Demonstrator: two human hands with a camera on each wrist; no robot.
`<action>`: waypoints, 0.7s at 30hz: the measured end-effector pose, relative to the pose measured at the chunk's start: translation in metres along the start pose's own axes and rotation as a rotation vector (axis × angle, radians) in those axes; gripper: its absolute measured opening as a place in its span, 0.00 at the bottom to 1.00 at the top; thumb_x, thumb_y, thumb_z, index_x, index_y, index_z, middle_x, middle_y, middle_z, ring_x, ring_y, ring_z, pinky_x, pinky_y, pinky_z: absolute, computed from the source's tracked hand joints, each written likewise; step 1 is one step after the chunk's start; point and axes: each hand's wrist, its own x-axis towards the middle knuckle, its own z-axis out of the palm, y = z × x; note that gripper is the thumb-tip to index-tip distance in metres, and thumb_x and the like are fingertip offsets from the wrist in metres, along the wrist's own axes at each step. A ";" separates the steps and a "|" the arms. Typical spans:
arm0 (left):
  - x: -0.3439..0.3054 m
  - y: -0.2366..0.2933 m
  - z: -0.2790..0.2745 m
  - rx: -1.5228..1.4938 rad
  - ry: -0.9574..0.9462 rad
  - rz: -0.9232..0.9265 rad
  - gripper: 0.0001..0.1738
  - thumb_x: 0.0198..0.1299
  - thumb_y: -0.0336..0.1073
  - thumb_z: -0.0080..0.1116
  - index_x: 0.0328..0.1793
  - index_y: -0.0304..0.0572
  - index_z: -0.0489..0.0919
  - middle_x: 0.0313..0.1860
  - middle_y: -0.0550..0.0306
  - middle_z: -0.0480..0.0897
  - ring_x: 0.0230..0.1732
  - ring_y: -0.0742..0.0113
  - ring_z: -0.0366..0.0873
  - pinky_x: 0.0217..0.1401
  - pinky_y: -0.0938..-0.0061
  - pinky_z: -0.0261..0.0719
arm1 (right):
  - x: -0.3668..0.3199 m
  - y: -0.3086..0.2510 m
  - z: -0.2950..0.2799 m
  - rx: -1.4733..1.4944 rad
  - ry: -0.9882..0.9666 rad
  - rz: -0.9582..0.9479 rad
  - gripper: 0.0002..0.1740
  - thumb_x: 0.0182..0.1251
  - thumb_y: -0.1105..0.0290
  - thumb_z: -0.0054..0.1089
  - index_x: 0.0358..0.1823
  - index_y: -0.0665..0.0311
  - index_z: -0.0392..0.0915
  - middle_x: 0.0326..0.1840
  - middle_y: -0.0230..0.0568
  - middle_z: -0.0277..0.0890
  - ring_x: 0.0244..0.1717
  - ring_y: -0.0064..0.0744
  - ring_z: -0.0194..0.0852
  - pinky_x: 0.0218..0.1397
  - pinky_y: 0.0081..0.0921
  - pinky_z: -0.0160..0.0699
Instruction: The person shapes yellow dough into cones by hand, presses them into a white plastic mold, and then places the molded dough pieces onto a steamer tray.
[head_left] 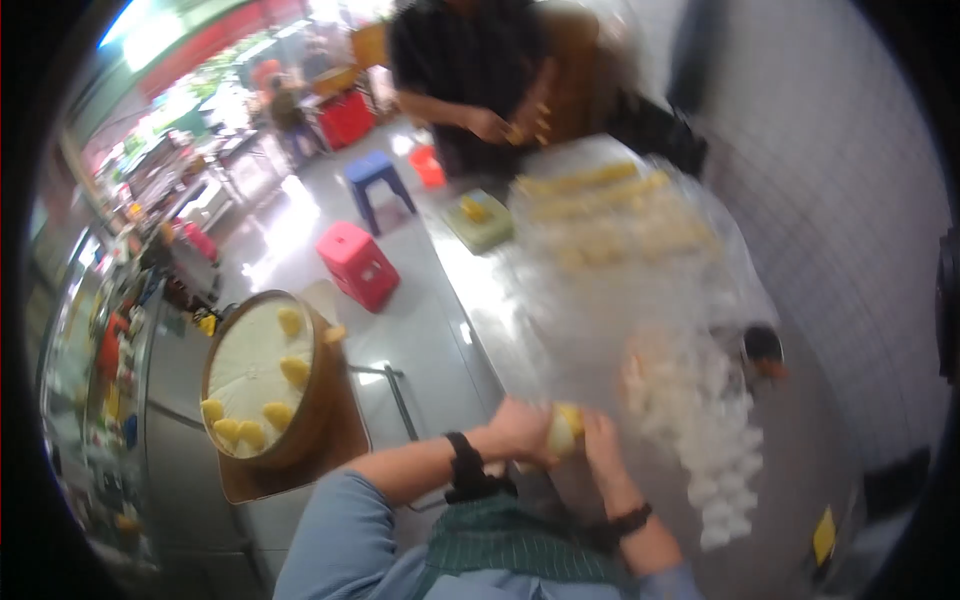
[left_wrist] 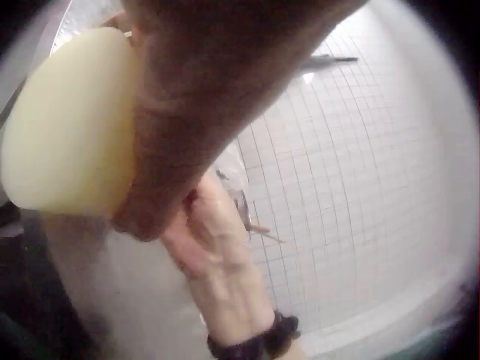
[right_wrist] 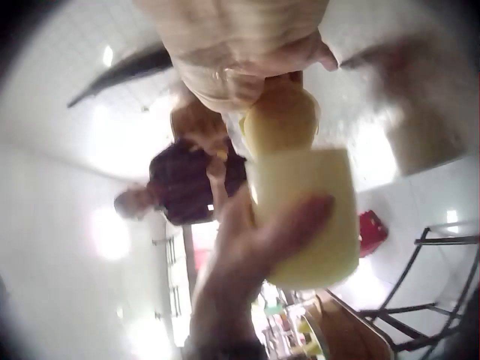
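My two hands meet low in the head view, just right of centre. My left forearm slants up from the lower left; the left hand point(head_left: 525, 432) grips a pale yellow cup point(right_wrist: 334, 244), one digit lying across its side. My right forearm rises from the lower right, and the right hand point(head_left: 604, 450) is at a yellow lump point(right_wrist: 281, 124) at the cup's upper end in the right wrist view; whether its fingers curl around the lump I cannot tell.

Around them: a metal table point(head_left: 485, 300) runs from lower centre towards the top, bearing many whitish pieces point(head_left: 715, 460) at right and a dark container point(head_left: 762, 345) above them. At left, a round basket point(head_left: 322, 365) carries yellow pieces point(head_left: 295, 371) on white cloth. Upper left of centre are a pink stool point(head_left: 355, 265) and a blue stool point(head_left: 375, 172); another person point(head_left: 465, 70) is at top centre. A tiled wall point(head_left: 840, 200) fills the right.
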 end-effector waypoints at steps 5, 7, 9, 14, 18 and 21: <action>-0.012 -0.031 0.010 -0.185 -0.052 -0.072 0.43 0.39 0.58 0.73 0.53 0.32 0.73 0.42 0.40 0.84 0.44 0.45 0.84 0.48 0.58 0.81 | 0.036 0.026 -0.062 0.745 0.185 0.205 0.24 0.77 0.53 0.47 0.61 0.65 0.72 0.55 0.38 0.75 0.52 0.31 0.74 0.56 0.33 0.76; 0.000 -0.049 0.020 -0.330 0.127 -0.044 0.42 0.41 0.55 0.74 0.55 0.34 0.71 0.41 0.41 0.83 0.44 0.44 0.83 0.50 0.56 0.80 | 0.026 0.011 -0.053 0.767 0.171 0.319 0.22 0.78 0.54 0.46 0.60 0.64 0.73 0.55 0.38 0.75 0.52 0.33 0.75 0.55 0.34 0.77; 0.022 -0.059 0.029 -0.475 0.326 -0.047 0.41 0.43 0.51 0.74 0.58 0.35 0.69 0.40 0.42 0.83 0.43 0.42 0.83 0.52 0.55 0.79 | 0.028 0.008 -0.037 0.794 0.120 0.418 0.21 0.78 0.55 0.46 0.58 0.62 0.73 0.54 0.38 0.75 0.52 0.34 0.75 0.55 0.36 0.79; 0.079 -0.074 0.041 -0.689 0.799 -0.065 0.44 0.48 0.46 0.73 0.67 0.36 0.63 0.56 0.42 0.77 0.58 0.49 0.77 0.61 0.60 0.74 | 0.025 0.034 0.009 0.717 0.211 0.478 0.22 0.78 0.55 0.44 0.59 0.65 0.72 0.58 0.41 0.73 0.56 0.35 0.74 0.57 0.37 0.76; 0.090 -0.071 0.055 -0.849 0.719 -0.135 0.43 0.55 0.40 0.70 0.73 0.35 0.59 0.70 0.40 0.66 0.69 0.51 0.68 0.69 0.63 0.68 | 0.019 0.056 0.008 0.322 0.213 0.247 0.22 0.78 0.58 0.44 0.63 0.67 0.70 0.60 0.46 0.71 0.59 0.40 0.72 0.61 0.36 0.73; 0.083 -0.061 0.106 -0.799 0.980 -0.276 0.38 0.62 0.36 0.62 0.75 0.33 0.58 0.68 0.39 0.69 0.69 0.47 0.69 0.72 0.61 0.64 | 0.005 0.042 -0.005 -0.288 0.299 -0.035 0.22 0.78 0.62 0.43 0.64 0.68 0.69 0.60 0.50 0.72 0.58 0.45 0.73 0.63 0.35 0.70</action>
